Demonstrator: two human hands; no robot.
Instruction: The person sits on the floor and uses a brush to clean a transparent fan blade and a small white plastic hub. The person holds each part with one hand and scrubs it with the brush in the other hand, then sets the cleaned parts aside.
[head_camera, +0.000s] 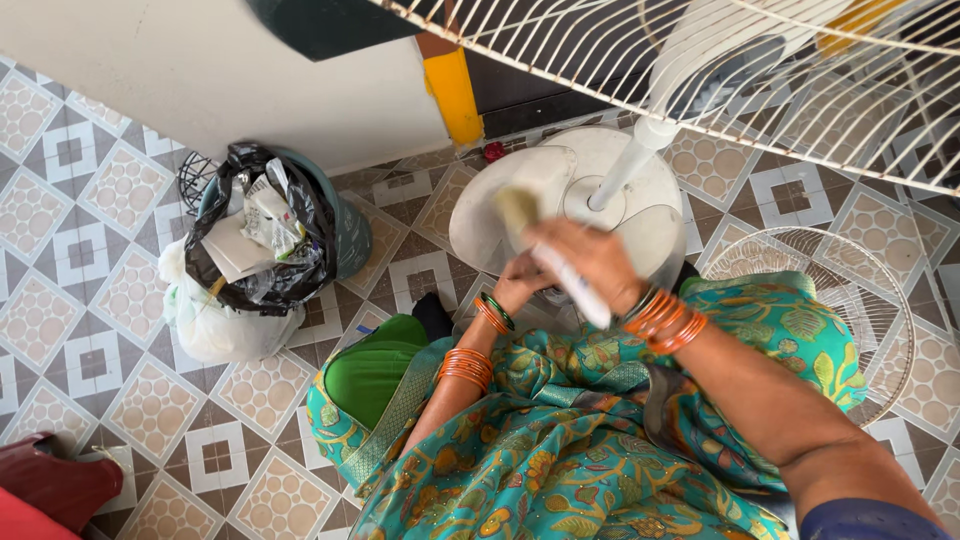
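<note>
In both hands (565, 270): brush (550, 250).

Bin (300, 215) left of fan base (640, 215)

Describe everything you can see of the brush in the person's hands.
The brush has a white, plastic-looking handle and a head of pale yellowish bristles, blurred in this view. It lies slanted, bristles up and to the left over the white round fan base, handle running down to the right. The right hand wraps its middle; the left hand sits close beneath, contact unclear.
</note>
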